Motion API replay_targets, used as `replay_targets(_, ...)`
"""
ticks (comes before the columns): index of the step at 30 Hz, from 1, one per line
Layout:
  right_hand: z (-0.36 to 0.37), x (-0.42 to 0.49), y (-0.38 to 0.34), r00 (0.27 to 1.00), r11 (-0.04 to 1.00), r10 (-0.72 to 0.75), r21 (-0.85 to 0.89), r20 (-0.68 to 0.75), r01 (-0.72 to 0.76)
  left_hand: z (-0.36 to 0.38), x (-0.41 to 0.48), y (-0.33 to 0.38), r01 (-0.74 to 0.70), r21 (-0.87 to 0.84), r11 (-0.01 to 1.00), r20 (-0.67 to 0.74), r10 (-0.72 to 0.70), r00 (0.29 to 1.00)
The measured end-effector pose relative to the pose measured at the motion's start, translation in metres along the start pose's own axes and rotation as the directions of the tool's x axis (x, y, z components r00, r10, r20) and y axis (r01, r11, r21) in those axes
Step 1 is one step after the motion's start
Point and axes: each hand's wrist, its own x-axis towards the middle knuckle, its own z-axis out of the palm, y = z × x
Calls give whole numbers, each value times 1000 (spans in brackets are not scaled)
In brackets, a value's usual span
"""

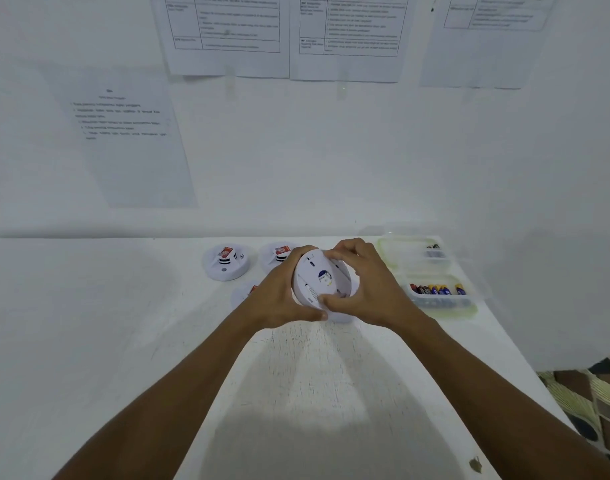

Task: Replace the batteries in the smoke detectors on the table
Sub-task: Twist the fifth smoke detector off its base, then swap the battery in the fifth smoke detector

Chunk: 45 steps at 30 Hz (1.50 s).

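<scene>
I hold a round white smoke detector [320, 278] above the white table [123, 323], its back side with a small round label turned toward me. My left hand [279, 296] grips its left rim, thumb curled under the lower edge. My right hand [369, 282] grips the right rim, fingers over the top and thumb on the lower face. Behind it, two more white detectors with red labels sit on the table, one at the left [226, 262] and one [279, 254] partly hidden by my left hand. A third [244, 292] peeks out beside my left wrist.
Two clear plastic containers stand at the right: the near one [442, 293] holds several batteries, the far one [417, 252] holds a couple. Printed sheets [123, 133] hang on the white wall. The table's right edge [525, 368] drops to a patterned floor.
</scene>
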Motion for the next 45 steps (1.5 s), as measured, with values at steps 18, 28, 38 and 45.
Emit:
replay_targets(18, 14, 23, 9, 998, 987, -58, -147, 17, 60, -5, 15, -13, 20, -16, 1000, -78, -21, 997)
replay_targets(28, 2, 62, 36, 989, 972, 11, 235, -150, 24, -15, 29, -41, -8, -94, 996, -108, -2, 994)
replay_targets(38, 28, 127, 119, 964, 981, 193, -40, 184, -188, -23, 34, -54, -14, -99, 995, -134, 0, 991)
replay_targets(45, 51, 126, 130, 984, 970, 174, -182, 45, -163, -22, 38, -55, -22, -91, 996, -137, 10, 991)
